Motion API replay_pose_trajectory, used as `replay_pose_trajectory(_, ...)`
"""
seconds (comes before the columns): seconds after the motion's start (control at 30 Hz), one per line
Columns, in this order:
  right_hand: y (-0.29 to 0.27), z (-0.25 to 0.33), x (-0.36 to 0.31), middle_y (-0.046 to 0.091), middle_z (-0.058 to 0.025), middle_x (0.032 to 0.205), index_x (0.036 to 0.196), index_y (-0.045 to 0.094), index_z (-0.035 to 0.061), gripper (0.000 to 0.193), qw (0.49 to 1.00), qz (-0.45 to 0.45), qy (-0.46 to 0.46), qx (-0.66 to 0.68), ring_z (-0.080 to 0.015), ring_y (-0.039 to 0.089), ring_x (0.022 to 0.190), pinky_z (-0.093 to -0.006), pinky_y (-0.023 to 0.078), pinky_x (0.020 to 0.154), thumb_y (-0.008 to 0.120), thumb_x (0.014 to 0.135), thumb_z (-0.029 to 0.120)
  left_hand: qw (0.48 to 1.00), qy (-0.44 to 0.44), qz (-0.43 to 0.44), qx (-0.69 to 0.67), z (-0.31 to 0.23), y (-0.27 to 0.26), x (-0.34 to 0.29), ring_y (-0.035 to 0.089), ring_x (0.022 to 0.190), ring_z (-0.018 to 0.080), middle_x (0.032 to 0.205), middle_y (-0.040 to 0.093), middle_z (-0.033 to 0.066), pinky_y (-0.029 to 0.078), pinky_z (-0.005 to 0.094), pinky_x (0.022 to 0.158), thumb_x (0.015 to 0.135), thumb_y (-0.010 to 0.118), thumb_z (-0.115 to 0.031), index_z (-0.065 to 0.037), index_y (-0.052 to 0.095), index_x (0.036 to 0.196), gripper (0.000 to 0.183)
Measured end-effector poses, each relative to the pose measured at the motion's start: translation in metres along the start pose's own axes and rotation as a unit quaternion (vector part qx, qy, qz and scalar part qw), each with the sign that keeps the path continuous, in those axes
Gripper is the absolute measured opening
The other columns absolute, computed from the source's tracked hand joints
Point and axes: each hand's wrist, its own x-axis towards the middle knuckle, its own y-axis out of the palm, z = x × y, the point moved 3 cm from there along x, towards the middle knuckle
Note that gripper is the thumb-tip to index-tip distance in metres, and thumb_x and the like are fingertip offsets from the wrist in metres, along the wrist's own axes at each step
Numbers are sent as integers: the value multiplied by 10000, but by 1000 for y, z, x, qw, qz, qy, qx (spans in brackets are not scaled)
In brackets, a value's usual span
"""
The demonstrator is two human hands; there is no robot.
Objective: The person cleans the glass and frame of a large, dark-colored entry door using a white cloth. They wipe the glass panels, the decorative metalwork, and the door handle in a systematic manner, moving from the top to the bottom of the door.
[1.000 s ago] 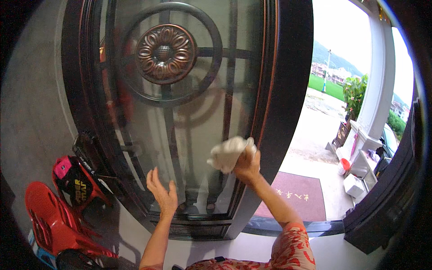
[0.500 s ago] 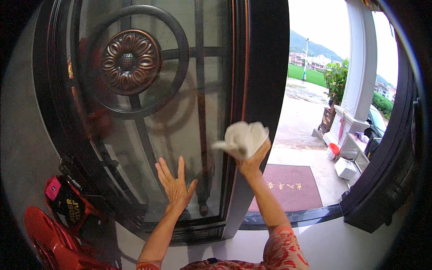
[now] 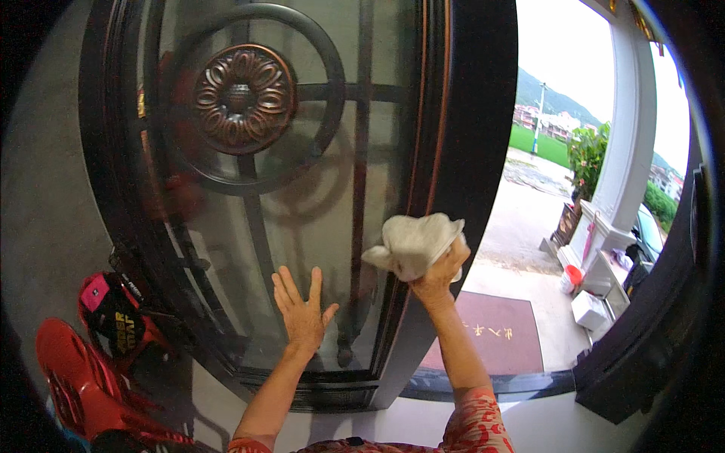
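A crumpled white cloth [image 3: 414, 245] is bunched in my right hand [image 3: 439, 278], whose fingers are closed on it from behind. The cloth is at the right border of the door's glass, over the dark frame with its copper-coloured lines. My left hand [image 3: 303, 311] lies spread, fingers pointing up, at the lower glass pane [image 3: 302, 234]; it holds nothing. Above it, the dark door [image 3: 476, 113] carries a ring with a bronze flower-shaped medallion [image 3: 245, 99]. Part of my right fingers is hidden by the cloth.
Red plastic chairs [image 3: 64, 362] and a black and pink bag [image 3: 113, 313] stand at the lower left. Through the doorway at right, a maroon mat [image 3: 498, 332] lies beyond the dark threshold [image 3: 498, 385]. Outside are a white box [image 3: 589, 310], a red bucket [image 3: 572, 278] and a pillar [image 3: 630, 128].
The view has shifted, so the door appears further right. My right hand still grips the cloth, now less blurred and fanned out differently. My left hand stays spread at the glass.
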Motion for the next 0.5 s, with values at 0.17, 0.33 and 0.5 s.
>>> replay_pose_trajectory(0.17,16,21,81,559,-217,1085,999,614,-30,468,983,-12,-84,-164,-372,476,1056,-455,367,804,752,695,298,1000,-5,3,5,5,-2,-2,78,1318,520,1441,7,339,236,600,999,638,809,-320,-196,313,1399,916)
replay_pose_trajectory(0.33,40,46,120,593,-168,1062,944,645,-3,321,978,-4,-75,-194,-353,471,1090,-453,321,754,674,716,221,1000,-8,9,-17,2,-1,-1,105,1314,515,1443,32,323,222,575,1018,666,791,-318,-216,319,1395,874)
replay_pose_trajectory(0.5,57,90,98,520,-244,1165,1127,579,-26,519,997,53,-51,-27,-456,403,1152,-556,284,912,664,703,260,1000,-17,-2,-10,5,-1,-3,167,1305,494,1437,105,302,246,544,1021,662,788,-337,-249,331,1386,860)
